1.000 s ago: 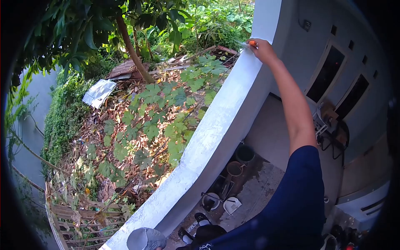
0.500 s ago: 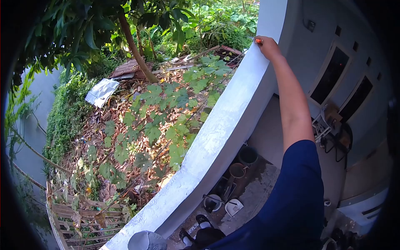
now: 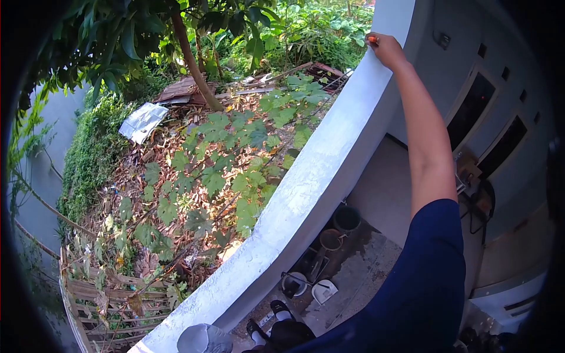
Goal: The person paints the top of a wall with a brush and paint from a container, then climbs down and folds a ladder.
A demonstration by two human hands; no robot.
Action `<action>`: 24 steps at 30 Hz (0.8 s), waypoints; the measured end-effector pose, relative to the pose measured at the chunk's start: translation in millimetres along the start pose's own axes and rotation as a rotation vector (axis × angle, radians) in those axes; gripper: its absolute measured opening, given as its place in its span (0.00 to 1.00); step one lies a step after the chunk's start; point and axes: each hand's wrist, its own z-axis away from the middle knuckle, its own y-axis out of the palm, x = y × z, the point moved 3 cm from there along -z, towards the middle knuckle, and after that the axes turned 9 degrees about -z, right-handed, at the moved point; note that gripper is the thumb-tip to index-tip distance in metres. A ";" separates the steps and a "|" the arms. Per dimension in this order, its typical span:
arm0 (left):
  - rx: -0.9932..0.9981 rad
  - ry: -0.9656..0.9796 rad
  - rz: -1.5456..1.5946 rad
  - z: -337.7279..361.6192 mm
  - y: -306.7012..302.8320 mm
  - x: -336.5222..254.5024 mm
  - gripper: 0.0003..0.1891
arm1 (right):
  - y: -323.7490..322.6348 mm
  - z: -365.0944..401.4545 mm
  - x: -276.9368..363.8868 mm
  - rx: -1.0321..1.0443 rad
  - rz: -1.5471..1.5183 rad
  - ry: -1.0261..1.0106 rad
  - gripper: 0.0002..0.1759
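Note:
My right hand [image 3: 386, 51] is stretched far out along the white wall [image 3: 318, 156]. Its fingers are closed round a small tool with an orange handle [image 3: 374, 39]; the tool's working end is too small and hidden to make out. The hand is at the wall's top, near the far left edge. Of my left hand nothing shows. Close to me, a grey rounded container [image 3: 204, 339] is at the near end of the wall, partly cut off by the lower frame edge.
Left of the wall lie grapevine-like leaves [image 3: 215, 182], dry litter, a tree trunk [image 3: 197, 70] and a slatted wooden frame [image 3: 118, 300]. Below on the right stand buckets [image 3: 347, 219], a white dustpan-like object [image 3: 323, 290] and a chair [image 3: 479, 203]. My feet [image 3: 281, 310] are far below.
My right hand has moved farther along the wall, up and slightly right in view, still gripping the orange-handled tool. The whole view has shifted slightly.

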 end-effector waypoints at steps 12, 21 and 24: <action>-0.030 0.051 0.004 10.4 -5.6 8.0 0.33 | -14.8 -5.9 9.8 0.140 -0.175 0.293 0.20; -0.043 0.030 0.022 20.1 -11.3 6.2 0.33 | -12.1 -5.7 47.9 0.424 -0.079 0.429 0.20; -0.110 -0.018 0.133 20.1 -5.7 14.1 0.33 | 2.4 -10.5 33.5 0.072 0.104 0.054 0.22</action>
